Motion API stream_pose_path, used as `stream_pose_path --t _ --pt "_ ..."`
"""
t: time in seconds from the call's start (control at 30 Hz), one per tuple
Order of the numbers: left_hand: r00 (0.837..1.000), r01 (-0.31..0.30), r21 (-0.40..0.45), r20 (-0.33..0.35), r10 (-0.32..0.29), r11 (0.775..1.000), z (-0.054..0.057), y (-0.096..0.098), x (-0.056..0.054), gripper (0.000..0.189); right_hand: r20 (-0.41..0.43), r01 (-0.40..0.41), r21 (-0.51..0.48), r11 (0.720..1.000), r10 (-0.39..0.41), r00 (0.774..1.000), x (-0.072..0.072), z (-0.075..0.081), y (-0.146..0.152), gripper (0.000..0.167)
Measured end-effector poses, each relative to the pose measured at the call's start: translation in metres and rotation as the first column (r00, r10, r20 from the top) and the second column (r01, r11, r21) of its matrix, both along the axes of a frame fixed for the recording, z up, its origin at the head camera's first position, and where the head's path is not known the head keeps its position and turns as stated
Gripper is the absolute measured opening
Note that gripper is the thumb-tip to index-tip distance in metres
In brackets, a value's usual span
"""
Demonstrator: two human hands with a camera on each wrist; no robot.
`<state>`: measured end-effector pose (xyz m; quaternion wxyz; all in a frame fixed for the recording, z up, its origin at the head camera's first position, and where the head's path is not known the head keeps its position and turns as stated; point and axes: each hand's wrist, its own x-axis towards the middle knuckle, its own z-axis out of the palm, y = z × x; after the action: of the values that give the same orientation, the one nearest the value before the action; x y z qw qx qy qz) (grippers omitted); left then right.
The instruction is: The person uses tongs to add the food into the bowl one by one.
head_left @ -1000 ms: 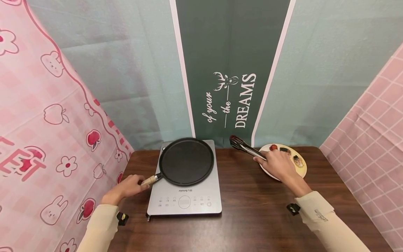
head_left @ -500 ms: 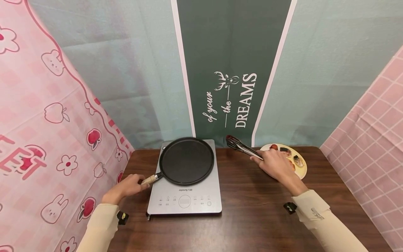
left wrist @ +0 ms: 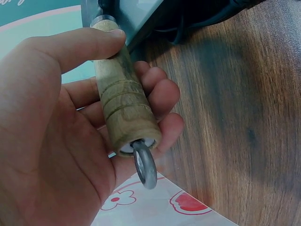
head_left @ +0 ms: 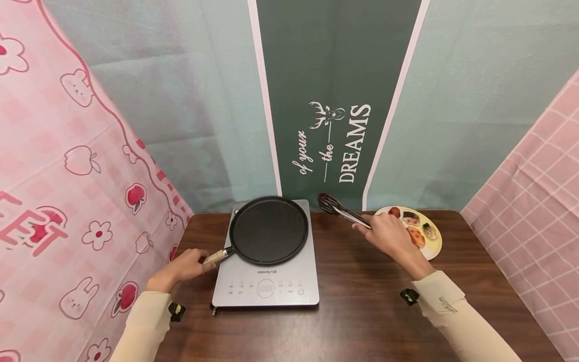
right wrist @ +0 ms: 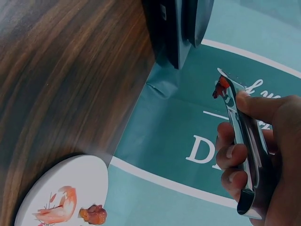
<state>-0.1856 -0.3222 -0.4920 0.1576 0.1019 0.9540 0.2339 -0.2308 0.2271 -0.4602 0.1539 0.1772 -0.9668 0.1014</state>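
Observation:
My left hand point(head_left: 181, 269) grips the wooden handle point(left wrist: 124, 94) of a flat round black frying pan point(head_left: 269, 231), thumb on top and fingers curled beneath. A metal ring point(left wrist: 146, 169) hangs from the handle's end. The pan sits on a silver induction cooker point(head_left: 289, 299). Held in my right hand point(head_left: 392, 237) are metal tongs point(head_left: 342, 209), pointing left toward the pan. A small dark red piece of food point(right wrist: 221, 87) is pinched at their tips. Below and behind that hand lies a pale yellow plate point(head_left: 435, 248), partly covered by the hand, with shrimp point(right wrist: 65, 207) and other food showing.
Everything stands on a dark brown wooden table point(head_left: 357, 322). A green and teal cloth point(head_left: 336, 60) hangs right behind its back edge. Pink printed cloth point(head_left: 104, 211) hangs at the left, pink checked cloth point(head_left: 543, 166) at the right. A dark cable point(left wrist: 207, 21) runs beside the cooker.
My right hand has moved left with the tongs and the red piece, uncovering more of the plate. The left hand and the pan stay as they were.

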Motion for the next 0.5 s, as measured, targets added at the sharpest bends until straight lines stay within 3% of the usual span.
stream_pose_path --t 0.5 --pt "1.0 -0.003 0.007 0.006 0.003 1.0 -0.0018 -0.0001 0.0 0.017 0.006 -0.017 0.003 1.0 0.017 1.0 -0.0014 0.0005 -0.0106 0.026"
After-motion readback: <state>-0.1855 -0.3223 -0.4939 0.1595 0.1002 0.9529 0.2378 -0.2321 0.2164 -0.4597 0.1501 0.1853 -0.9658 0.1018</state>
